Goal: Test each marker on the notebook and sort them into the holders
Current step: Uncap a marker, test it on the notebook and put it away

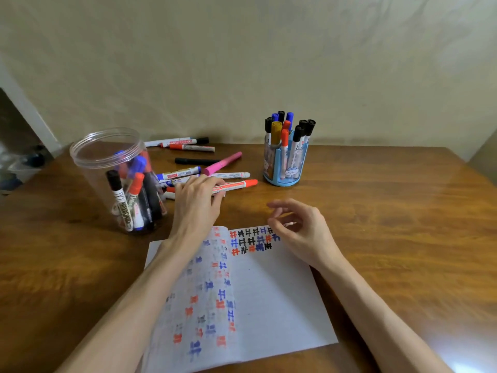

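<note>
Head view: the left hand (197, 201) pinches a red-capped white marker (236, 185) lying between the clear plastic jar (88, 157) and the blue plastic holder (282, 182). The right hand (300, 230), loosely curled and empty, hovers over the far edge of the white open notebook (271, 297). The brown wooden desk (403, 238) stretches wide rightward.

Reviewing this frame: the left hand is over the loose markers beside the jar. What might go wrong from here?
1. The left hand lies over the red-capped marker in a tight pile; lifting it may set neighbouring markers rolling across the table.
2. The left forearm runs close past the clear jar; a sideways swing might knock it.
3. The notebook is held by neither hand, so it may slide while writing.
</note>
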The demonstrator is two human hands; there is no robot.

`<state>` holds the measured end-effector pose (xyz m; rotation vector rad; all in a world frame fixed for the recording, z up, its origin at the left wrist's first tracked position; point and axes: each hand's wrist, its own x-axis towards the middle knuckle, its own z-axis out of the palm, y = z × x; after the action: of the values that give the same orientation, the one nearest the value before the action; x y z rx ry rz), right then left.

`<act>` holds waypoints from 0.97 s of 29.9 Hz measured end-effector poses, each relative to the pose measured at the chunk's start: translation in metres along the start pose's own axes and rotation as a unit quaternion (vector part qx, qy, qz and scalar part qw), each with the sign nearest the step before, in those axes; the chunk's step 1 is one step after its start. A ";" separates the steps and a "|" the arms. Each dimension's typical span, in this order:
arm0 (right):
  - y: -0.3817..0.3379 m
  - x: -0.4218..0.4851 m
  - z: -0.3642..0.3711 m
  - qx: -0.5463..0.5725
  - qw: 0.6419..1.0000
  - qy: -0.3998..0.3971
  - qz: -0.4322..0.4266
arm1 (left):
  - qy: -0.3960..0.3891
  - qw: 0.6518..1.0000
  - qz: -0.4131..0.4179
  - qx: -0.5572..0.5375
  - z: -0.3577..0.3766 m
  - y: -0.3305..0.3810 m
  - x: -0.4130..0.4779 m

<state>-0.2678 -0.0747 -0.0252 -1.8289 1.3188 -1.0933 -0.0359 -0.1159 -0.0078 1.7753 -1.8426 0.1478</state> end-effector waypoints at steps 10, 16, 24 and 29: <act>-0.009 -0.007 0.006 -0.050 0.997 0.028 -0.054 | -0.071 0.946 0.046 -0.312 -0.039 0.043 -0.045; -0.021 -0.010 0.001 0.118 0.991 0.068 -0.004 | -0.165 0.957 0.058 -0.231 -0.028 0.046 -0.048; -0.026 -0.012 0.000 0.195 0.978 0.030 0.068 | -0.193 0.956 0.078 -0.205 -0.026 0.043 -0.056; -0.027 -0.014 0.002 0.174 0.984 0.019 0.046 | -0.177 0.947 0.096 -0.250 -0.024 0.039 -0.062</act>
<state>-0.2567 -0.0531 -0.0069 -1.4849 1.1369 -1.2259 -0.0681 -0.0460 -0.0044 1.3240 -2.0640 -0.5553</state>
